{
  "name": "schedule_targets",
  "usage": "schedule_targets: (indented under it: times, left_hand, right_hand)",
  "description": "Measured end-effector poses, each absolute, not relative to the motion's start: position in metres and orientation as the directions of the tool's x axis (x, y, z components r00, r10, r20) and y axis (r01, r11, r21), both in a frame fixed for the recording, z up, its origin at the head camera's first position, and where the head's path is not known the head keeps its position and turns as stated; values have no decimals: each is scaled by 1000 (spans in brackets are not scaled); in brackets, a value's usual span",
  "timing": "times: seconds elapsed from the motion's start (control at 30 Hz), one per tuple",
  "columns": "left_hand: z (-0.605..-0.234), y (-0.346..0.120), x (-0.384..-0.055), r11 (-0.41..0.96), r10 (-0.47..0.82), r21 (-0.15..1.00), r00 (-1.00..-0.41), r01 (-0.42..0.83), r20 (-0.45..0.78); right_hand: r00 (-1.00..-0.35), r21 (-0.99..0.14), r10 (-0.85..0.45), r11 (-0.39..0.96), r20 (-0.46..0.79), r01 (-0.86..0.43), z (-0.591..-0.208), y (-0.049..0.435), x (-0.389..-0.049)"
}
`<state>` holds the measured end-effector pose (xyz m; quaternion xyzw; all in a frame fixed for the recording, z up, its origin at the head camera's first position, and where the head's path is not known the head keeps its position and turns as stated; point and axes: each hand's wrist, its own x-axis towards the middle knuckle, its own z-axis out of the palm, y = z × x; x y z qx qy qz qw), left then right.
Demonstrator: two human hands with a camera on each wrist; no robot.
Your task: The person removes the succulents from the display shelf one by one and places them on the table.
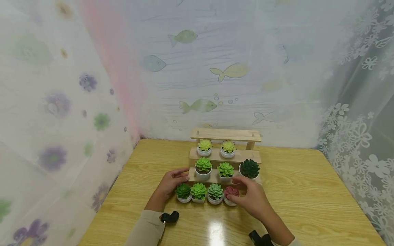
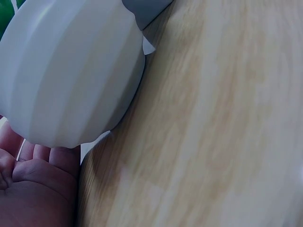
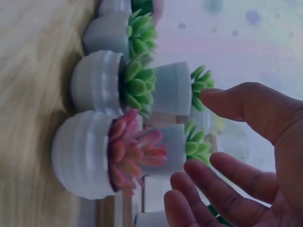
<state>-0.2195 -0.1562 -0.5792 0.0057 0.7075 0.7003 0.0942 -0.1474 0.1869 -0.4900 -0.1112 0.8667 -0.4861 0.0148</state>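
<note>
A small wooden stepped stand holds potted succulents, with a row of several more on the table before it. At the right end of that row is a red succulent in a ribbed white pot. My right hand hovers beside and above it, thumb and fingers spread apart with nothing between them. My left hand is at the stand's left end, fingertips right at the lower step. Closest to it is a dark green succulent, whose ribbed white pot fills much of the left wrist view.
On the lower step stand two bright green succulents and a dark green succulent; two yellow-green ones, including one potted succulent, sit on the step above. Behind the wooden table hangs a fish-patterned curtain.
</note>
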Motion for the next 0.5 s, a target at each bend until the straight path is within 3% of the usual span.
schedule_targets:
  times: [0.5]
  left_hand:
    - [-580,-155,-221,-28,134,988,-980,-150,-145]
  right_hand:
    - [-959,-826,-229,499,168,-264,-463,189,-156]
